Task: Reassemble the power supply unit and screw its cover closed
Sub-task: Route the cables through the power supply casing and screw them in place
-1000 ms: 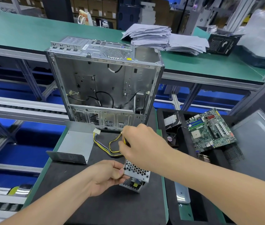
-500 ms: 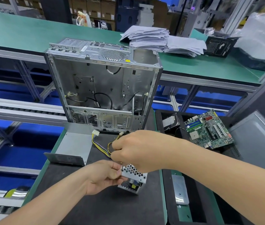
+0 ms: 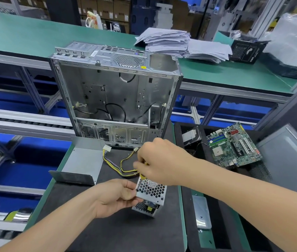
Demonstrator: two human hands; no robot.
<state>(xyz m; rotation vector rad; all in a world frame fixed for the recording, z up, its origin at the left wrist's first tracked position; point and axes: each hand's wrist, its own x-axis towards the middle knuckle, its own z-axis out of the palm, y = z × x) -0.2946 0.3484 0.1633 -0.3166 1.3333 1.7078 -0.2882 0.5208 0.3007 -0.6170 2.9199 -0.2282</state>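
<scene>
Black matting covers the green-edged table [image 3: 183, 224] in a factory line, with a second green table behind carrying a stack of papers [image 3: 176, 42]. On the mat, near the front, sits the power supply unit [image 3: 152, 194], its honeycomb-perforated metal housing tilted up. The left hand [image 3: 115, 197] pinches the housing's left edge between thumb and fingertips. The right hand [image 3: 160, 164], fingers curled together, grips the yellow wires of the cable bundle [image 3: 115, 166] just where they meet the unit's far end. The grey metal cover [image 3: 84, 164] lies apart to the left, open side up. Behind stands an empty computer case [image 3: 116, 95], and a motherboard [image 3: 233, 146] rests in a tray to the right.
</scene>
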